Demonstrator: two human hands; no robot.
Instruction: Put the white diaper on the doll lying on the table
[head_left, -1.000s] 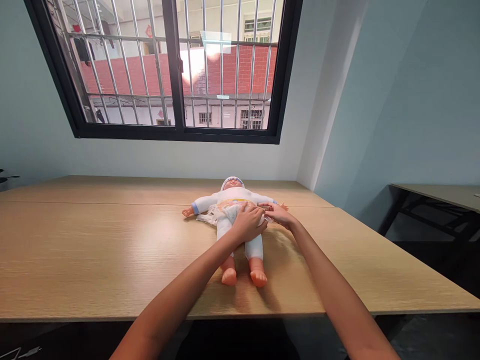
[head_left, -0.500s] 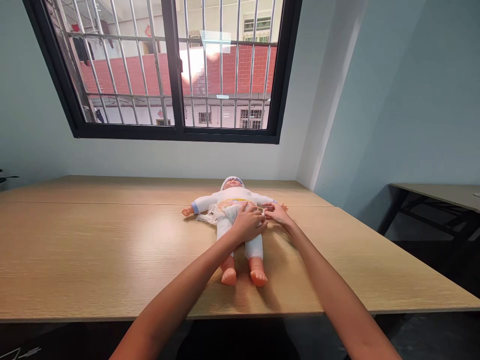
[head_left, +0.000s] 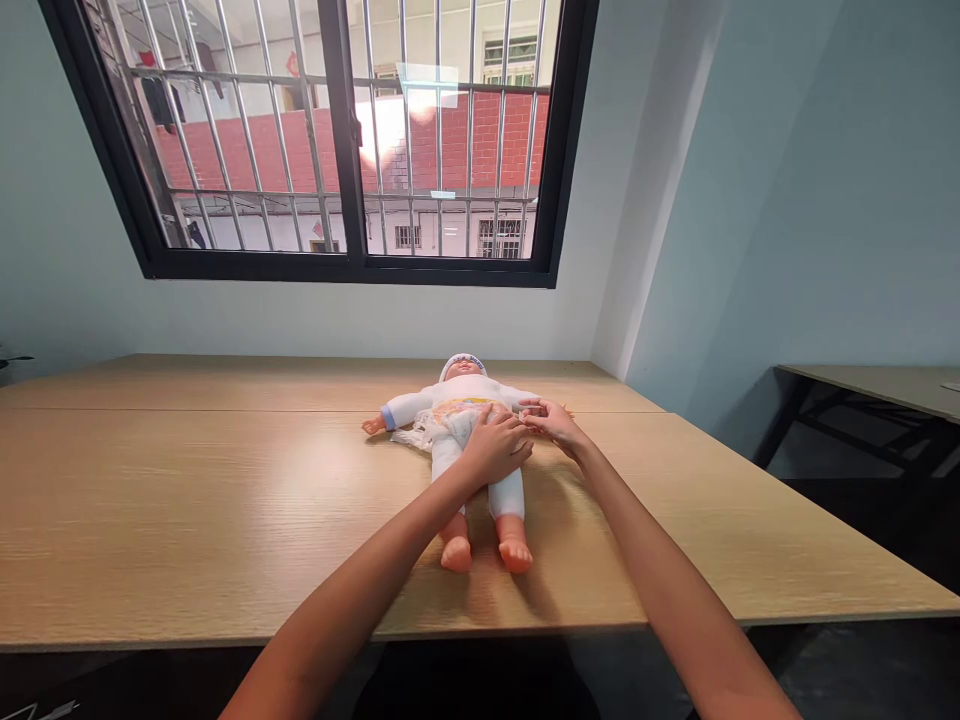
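A baby doll in a white outfit and cap lies on its back on the table, feet toward me and arms spread. Around its middle is a white diaper with a coloured band at the waist, its loose side flap spread out to the left. My left hand presses on the diaper's front, fingers curled over its right part. At the doll's right-hand side, my right hand is closed with its fingertips at the diaper's side edge. The pinched part is mostly hidden by the fingers.
The wooden table spans the view, its near edge just before me. Behind it, a barred window is set in the wall. A second table stands at the right.
My right hand has moved slightly left, closer to my left hand and the diaper. My left hand stays on the diaper, and the doll lies as before.
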